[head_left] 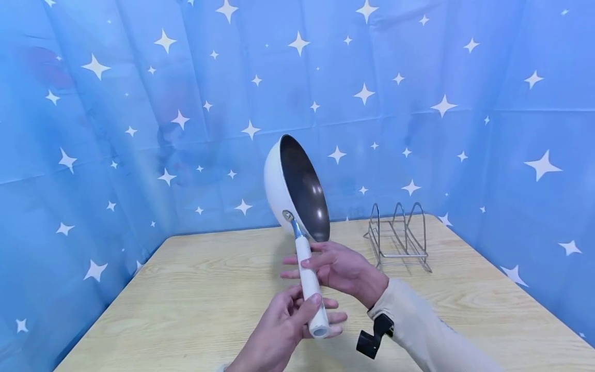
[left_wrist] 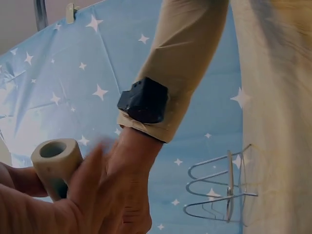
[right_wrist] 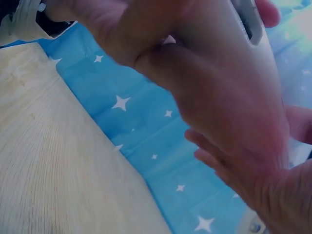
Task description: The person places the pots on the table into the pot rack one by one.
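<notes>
A frying pan (head_left: 275,181), white outside with a dark inner surface, is held up over the table, tilted on its side with its bowl away from me. Its white handle (head_left: 309,274) slopes down toward me. Near the handle's end, my left hand (head_left: 284,324) grips it, thumb on top and fingers passing beneath. My right hand (head_left: 347,268) holds the handle closer to the bowl, its thumb across the front and fingers reaching behind. In the left wrist view, the hollow handle end (left_wrist: 54,153) shows beside the hands. The right wrist view shows the handle (right_wrist: 265,56) close up between fingers.
A metal wire rack (head_left: 403,255) with upright loops stands at the back right of the wooden table (head_left: 195,294). A blue curtain (head_left: 139,103) with white stars encloses the table's back and sides. A black wrist camera (head_left: 375,336) sits by the right sleeve.
</notes>
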Action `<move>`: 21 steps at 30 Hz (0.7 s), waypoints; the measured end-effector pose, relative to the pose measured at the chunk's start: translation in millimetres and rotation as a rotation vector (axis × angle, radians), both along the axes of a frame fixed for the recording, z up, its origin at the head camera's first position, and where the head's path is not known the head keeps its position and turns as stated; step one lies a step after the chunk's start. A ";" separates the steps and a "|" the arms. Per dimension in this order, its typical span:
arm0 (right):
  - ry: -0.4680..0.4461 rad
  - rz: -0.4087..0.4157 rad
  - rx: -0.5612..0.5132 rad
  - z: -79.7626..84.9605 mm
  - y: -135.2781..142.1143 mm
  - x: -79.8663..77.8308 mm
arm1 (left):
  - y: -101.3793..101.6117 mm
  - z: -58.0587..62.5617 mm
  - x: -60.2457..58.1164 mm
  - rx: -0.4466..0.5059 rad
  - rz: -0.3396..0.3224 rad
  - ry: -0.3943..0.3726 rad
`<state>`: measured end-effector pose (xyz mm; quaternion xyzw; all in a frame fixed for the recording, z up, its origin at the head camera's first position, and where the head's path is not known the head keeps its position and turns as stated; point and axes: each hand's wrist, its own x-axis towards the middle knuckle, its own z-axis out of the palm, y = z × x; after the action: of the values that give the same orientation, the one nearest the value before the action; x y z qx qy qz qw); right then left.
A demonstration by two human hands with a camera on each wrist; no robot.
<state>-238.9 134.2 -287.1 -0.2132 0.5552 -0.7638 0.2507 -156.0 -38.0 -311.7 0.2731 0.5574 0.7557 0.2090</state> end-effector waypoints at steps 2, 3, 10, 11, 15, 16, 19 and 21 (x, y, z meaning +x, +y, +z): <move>0.022 0.014 -0.015 -0.6 4.7 -0.1 | 4.3 2.0 -0.2 0.034 0.005 -0.022; 0.035 0.020 -0.024 -0.9 7.0 -0.3 | 6.6 3.1 -0.4 0.051 0.010 -0.032; 0.072 0.066 -0.125 -0.8 17.2 0.2 | 18.2 11.2 -1.5 0.081 0.034 -0.059; 0.080 0.072 -0.138 -0.3 17.8 0.4 | 19.0 12.3 -2.0 0.080 0.037 -0.057; 0.111 0.093 -0.198 3.4 21.6 1.5 | 21.7 19.0 -4.8 0.058 0.055 -0.033; 0.116 0.098 -0.211 4.7 23.2 1.8 | 22.5 21.0 -5.8 0.053 0.056 -0.027; 0.129 0.109 -0.230 8.6 29.8 2.7 | 24.4 26.5 -8.1 0.043 0.048 -0.020; 0.132 0.116 -0.228 10.7 34.1 3.1 | 25.3 29.3 -8.7 0.037 0.046 -0.023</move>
<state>-235.8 168.3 -276.4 -0.3217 0.4669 -0.7905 0.2317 -164.7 -12.7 -282.4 0.2554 0.5469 0.7736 0.1928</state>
